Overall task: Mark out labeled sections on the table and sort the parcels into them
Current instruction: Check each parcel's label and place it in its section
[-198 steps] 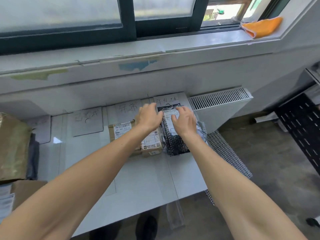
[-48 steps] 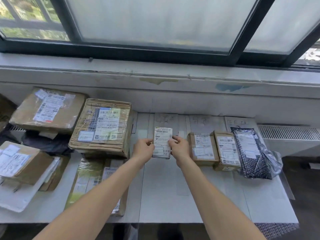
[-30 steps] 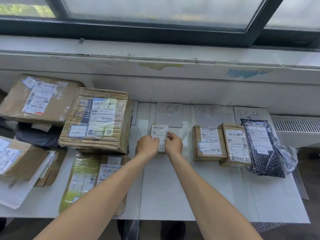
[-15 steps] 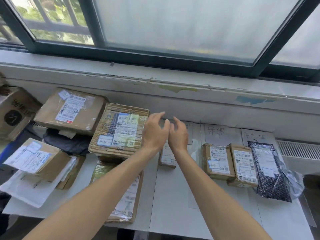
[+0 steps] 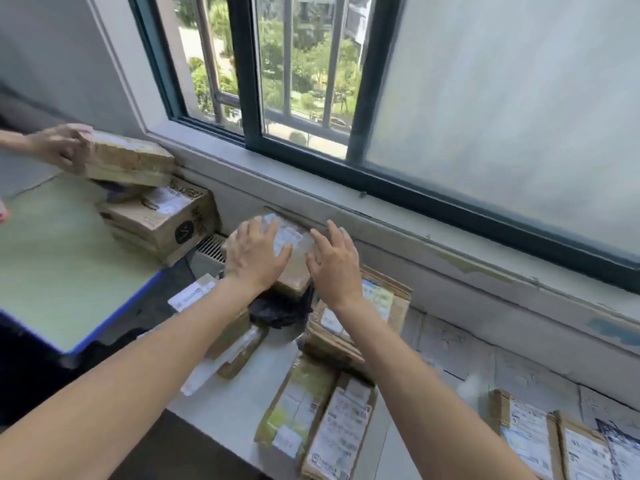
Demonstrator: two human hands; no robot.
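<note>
The taped brown parcel (image 5: 292, 239) sits on a black bag (image 5: 277, 311) at the back of the white desk (image 5: 225, 414), below the window (image 5: 485, 98). The left grip (image 5: 256, 258) lies flat on it, fingers straight. The right grip (image 5: 334, 265) is spread open at its right edge.

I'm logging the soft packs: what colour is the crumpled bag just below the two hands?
Black. The bag shows best in the head view, lying beneath the brown parcel.
</note>
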